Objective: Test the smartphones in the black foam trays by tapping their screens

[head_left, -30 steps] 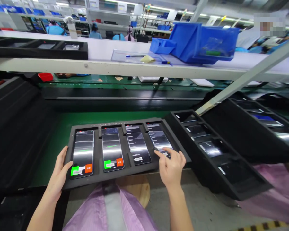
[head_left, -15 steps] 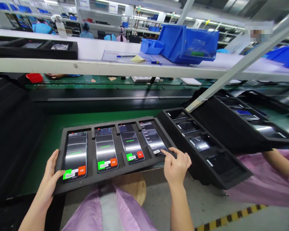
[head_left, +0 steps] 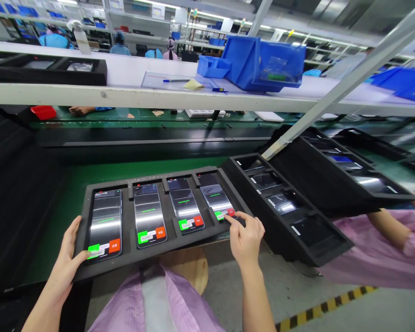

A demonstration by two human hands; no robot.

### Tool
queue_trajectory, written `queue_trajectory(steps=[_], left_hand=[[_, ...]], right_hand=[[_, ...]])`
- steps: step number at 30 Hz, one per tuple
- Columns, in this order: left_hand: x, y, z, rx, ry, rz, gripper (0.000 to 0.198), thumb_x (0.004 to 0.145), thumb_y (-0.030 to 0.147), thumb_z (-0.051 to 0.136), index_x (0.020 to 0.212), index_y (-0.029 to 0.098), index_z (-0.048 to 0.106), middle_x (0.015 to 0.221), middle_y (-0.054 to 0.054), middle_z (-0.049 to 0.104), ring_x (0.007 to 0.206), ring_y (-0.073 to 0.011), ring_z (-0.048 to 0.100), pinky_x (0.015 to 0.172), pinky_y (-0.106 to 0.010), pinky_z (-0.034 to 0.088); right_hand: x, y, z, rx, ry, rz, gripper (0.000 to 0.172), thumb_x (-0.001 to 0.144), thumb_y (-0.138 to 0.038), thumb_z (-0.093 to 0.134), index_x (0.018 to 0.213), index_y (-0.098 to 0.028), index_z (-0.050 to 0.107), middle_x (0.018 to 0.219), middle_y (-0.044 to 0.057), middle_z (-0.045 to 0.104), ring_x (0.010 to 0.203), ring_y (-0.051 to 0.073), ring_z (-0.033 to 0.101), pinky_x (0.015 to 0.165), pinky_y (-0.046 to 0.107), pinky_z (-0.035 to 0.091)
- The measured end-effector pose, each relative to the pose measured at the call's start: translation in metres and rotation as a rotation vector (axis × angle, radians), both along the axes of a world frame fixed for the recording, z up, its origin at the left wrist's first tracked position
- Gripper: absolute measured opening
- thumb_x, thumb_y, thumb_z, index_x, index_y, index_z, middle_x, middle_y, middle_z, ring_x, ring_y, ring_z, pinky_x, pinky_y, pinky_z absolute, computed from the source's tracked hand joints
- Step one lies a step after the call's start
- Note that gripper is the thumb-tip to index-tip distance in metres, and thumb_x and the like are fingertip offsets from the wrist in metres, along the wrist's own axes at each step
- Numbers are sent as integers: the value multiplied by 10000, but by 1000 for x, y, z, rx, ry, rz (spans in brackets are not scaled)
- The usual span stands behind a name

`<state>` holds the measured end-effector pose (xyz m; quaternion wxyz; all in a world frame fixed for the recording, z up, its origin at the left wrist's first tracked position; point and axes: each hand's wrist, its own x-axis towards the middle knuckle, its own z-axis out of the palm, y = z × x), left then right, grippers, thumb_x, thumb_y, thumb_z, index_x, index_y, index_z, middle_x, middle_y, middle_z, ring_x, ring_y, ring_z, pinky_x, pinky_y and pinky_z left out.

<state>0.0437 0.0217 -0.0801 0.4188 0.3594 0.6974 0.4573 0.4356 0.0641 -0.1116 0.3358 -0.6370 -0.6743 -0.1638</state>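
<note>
A black foam tray (head_left: 124, 263) is tilted toward me, with several smartphones set in its slots. My left hand (head_left: 66, 260) grips the tray's left edge, its thumb reaching over the rim to the lower corner of the leftmost phone (head_left: 105, 221). At the tray's right end, my right hand (head_left: 247, 237) has its index finger extended to the bottom of the rightmost phone (head_left: 215, 191), the other fingers curled and holding nothing. That fingertip partly covers the phone's red block. Green and red blocks, green text and small white labels show on the phones, including the second phone (head_left: 148, 212) and third phone (head_left: 185, 203).
Right of my tray stands another black foam tray (head_left: 287, 219) holding dark phones, with more trays behind it. A co-worker's arm (head_left: 392, 228) is at the right. A slanted metal post (head_left: 311, 115) crosses there. Blue bins (head_left: 244, 64) stand on the shelf above.
The rightmost phone's screen has switched from a text list to green text with green and red blocks. My right index finger stays at its lower end. The view has shifted slightly.
</note>
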Motion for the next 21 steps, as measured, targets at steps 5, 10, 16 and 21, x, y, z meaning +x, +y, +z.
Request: queue_trajectory(steps=[5, 10, 16, 21], left_hand=[[6, 0, 3, 22, 27, 26, 795, 662, 268, 584, 1392, 316, 275, 1502, 0, 269, 1384, -256, 213, 1127, -435, 190], [5, 1, 0, 51, 20, 31, 790, 660, 235, 583, 1387, 320, 288, 1491, 7, 296, 1389, -242, 201, 1131, -393, 185], [1, 1, -5, 33, -33, 54, 737, 682, 224, 548, 1373, 336, 319, 1493, 31, 294, 1375, -246, 240, 1126, -376, 208], [2, 1, -5, 55, -42, 52, 736, 685, 210, 541, 1377, 320, 314, 1498, 20, 282, 1380, -237, 224, 1131, -370, 193]], right_hand=[[1, 2, 0, -53, -21, 15, 385, 894, -228, 319, 897, -237, 704, 986, 71, 555, 966, 200, 503, 971, 485, 296], [-6, 1, 4, -70, -60, 56, 374, 895, -209, 329, 907, -225, 702, 1022, 83, 546, 987, 212, 486, 958, 476, 308], [-49, -9, 13, -122, -46, 363, 388, 901, -197, 304, 1014, -274, 666, 1078, 55, 536, 1045, 188, 476, 1015, 449, 262], [-75, -10, 18, -236, 0, 389, 392, 912, -213, 303, 949, -281, 687, 1166, 59, 521, 1126, 208, 439, 1045, 472, 220]])
